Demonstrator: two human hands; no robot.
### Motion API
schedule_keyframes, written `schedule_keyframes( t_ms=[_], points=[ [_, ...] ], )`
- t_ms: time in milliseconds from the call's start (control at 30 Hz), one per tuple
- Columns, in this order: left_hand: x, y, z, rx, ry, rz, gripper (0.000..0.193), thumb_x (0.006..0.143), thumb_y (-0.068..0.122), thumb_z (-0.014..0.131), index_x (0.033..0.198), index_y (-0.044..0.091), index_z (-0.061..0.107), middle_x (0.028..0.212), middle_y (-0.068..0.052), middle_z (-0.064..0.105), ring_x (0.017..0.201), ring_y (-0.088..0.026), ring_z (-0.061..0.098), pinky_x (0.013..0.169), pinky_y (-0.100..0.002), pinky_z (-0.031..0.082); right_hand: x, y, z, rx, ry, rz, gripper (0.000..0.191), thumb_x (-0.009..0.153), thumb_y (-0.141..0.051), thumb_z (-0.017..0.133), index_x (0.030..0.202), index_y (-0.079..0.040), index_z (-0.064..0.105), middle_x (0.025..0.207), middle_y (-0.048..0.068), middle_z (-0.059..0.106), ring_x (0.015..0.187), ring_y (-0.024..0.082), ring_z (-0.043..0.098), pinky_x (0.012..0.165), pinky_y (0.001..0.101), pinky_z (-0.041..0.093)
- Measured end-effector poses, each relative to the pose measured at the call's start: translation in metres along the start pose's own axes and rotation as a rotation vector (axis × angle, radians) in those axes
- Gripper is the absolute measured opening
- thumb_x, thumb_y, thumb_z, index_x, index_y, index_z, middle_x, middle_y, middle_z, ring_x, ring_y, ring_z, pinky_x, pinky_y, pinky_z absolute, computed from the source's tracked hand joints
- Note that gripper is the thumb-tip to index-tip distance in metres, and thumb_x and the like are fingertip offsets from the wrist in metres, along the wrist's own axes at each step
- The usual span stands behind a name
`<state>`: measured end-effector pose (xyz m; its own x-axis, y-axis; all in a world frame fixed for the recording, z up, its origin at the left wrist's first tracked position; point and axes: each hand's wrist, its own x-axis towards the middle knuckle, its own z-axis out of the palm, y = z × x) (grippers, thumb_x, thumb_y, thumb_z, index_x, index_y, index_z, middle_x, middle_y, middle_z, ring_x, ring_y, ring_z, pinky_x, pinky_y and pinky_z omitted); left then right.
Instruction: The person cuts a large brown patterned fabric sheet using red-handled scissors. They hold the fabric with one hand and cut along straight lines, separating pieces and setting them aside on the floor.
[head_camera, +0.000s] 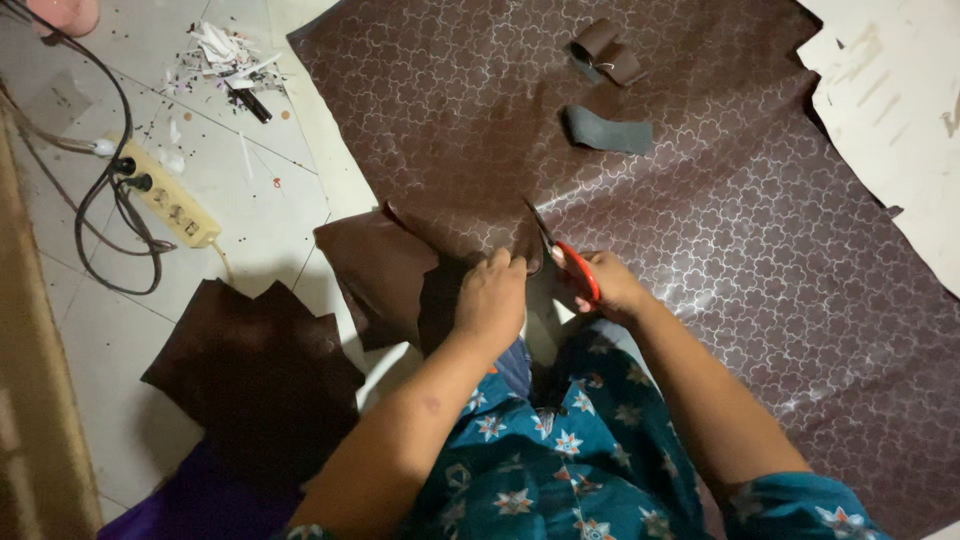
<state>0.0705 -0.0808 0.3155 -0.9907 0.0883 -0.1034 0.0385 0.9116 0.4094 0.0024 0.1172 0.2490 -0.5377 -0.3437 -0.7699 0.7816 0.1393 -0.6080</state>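
A large sheet of brown patterned leatherette (700, 200) lies spread over the tiled floor. My right hand (605, 285) grips red-handled scissors (565, 255), whose blades point up into the sheet's near edge. My left hand (490, 295) pinches the sheet's edge just left of the blades. A partly cut flap (375, 270) of the same brown material hangs to the left of my left hand.
A pile of cut brown pieces (255, 370) lies at the lower left. A cream power strip (170, 200) with dark cables sits on the tiles at left. Paper scraps (225, 55) are at the top left. Two rolled strips (605, 50) and a grey piece (605, 130) rest on the sheet.
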Motion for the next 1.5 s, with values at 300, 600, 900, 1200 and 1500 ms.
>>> schedule_keyframes(
  t_ms=[300,600,900,1200,1500],
  points=[
    [-0.001,-0.009,-0.007,-0.066,-0.052,-0.011,0.024,0.075,0.002,0.065,0.099,0.005,0.067,0.107,-0.017,0.063,0.099,-0.037,0.065,0.087,-0.046,0.053,0.010,-0.034,0.030,-0.027,0.048,0.103,0.052,0.086,-0.055,0.075,0.095,-0.004,0.066,0.065,0.001,0.055,0.047,0.012,0.053,0.043,0.0263,0.044],
    [-0.005,-0.020,-0.002,-0.114,-0.005,0.018,0.020,0.080,0.000,0.061,0.100,0.004,0.067,0.106,-0.018,0.063,0.100,-0.038,0.064,0.087,-0.047,0.052,0.020,-0.026,0.028,-0.021,0.065,0.044,0.039,0.087,-0.046,0.074,0.093,-0.007,0.074,0.061,-0.001,0.057,0.042,0.010,0.050,0.039,0.0247,0.039],
    [-0.008,-0.026,-0.001,-0.144,-0.036,-0.019,0.029,0.080,0.000,0.061,0.107,0.005,0.068,0.106,-0.017,0.063,0.102,-0.037,0.063,0.089,-0.047,0.051,0.026,-0.020,0.028,-0.182,0.120,-0.002,0.053,0.092,-0.051,0.073,0.073,-0.003,0.064,0.054,0.001,0.052,0.042,0.011,0.050,0.039,0.0268,0.038],
    [-0.011,-0.035,-0.008,-0.176,0.005,-0.022,0.033,0.079,0.004,0.064,0.112,0.004,0.069,0.107,-0.018,0.063,0.102,-0.040,0.062,0.088,-0.049,0.050,0.039,-0.019,0.027,-0.138,0.104,0.035,0.051,0.087,-0.053,0.076,0.086,-0.003,0.068,0.060,0.003,0.055,0.047,0.014,0.053,0.043,0.0285,0.043],
    [-0.014,-0.038,-0.010,-0.192,0.040,-0.027,0.037,0.083,0.001,0.062,0.119,0.002,0.068,0.110,-0.018,0.063,0.106,-0.038,0.062,0.093,-0.047,0.049,0.078,-0.028,0.027,-0.135,0.082,0.099,0.062,0.082,-0.062,0.073,0.092,-0.001,0.070,0.064,0.003,0.059,0.047,0.014,0.056,0.044,0.0292,0.049]
  ],
)
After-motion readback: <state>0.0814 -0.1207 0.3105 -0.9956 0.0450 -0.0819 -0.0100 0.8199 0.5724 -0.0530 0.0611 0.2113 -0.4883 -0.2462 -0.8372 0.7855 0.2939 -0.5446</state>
